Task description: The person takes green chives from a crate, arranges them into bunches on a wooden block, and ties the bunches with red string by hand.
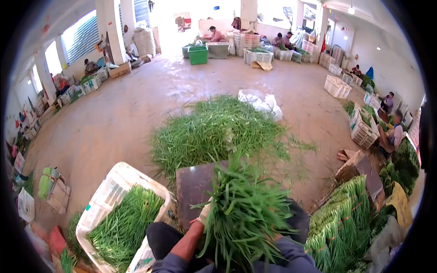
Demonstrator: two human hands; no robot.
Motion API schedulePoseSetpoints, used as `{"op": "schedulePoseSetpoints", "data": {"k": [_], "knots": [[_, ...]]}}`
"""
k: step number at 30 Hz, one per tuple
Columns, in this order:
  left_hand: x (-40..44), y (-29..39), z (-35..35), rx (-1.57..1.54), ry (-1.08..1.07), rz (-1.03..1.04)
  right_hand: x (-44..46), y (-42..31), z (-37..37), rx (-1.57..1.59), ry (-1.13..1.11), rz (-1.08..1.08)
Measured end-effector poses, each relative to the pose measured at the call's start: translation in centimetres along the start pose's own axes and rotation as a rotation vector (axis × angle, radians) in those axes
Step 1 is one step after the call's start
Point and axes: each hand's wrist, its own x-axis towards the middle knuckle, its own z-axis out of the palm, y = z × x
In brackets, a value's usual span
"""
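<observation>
A big loose bunch of garlic chives (246,207), long flat green leaves, is held up over my lap. My left hand (205,213), in a pale glove, is closed on the left side of the bunch, its fingertips sunk among the leaves. Leaves cover nearly all of my right hand (274,237) on the other side, and its fingers are hidden. Just beyond the bunch is a dark flat board (195,189). To my left stands a white plastic crate (119,172) with cut chives (129,227) inside.
A large heap of loose chives (214,129) lies on the floor ahead, with a white plastic sheet (261,104) behind it. Tied bundles (343,227) stand upright at my right. A co-worker (395,134) sits farther right among crates. More people and a green tub (198,55) are at the back.
</observation>
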Motion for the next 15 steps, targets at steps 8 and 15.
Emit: {"op": "schedulePoseSetpoints", "data": {"k": [8,15], "knots": [[-1.8,0.8,4.3,-0.042,0.051,-0.031,-0.9,-0.3,0.1,-0.005,0.031,0.023],[2.0,-0.2,-1.4,1.256,-0.065,0.709,-0.8,-0.4,-0.3,-0.012,0.052,0.037]]}}
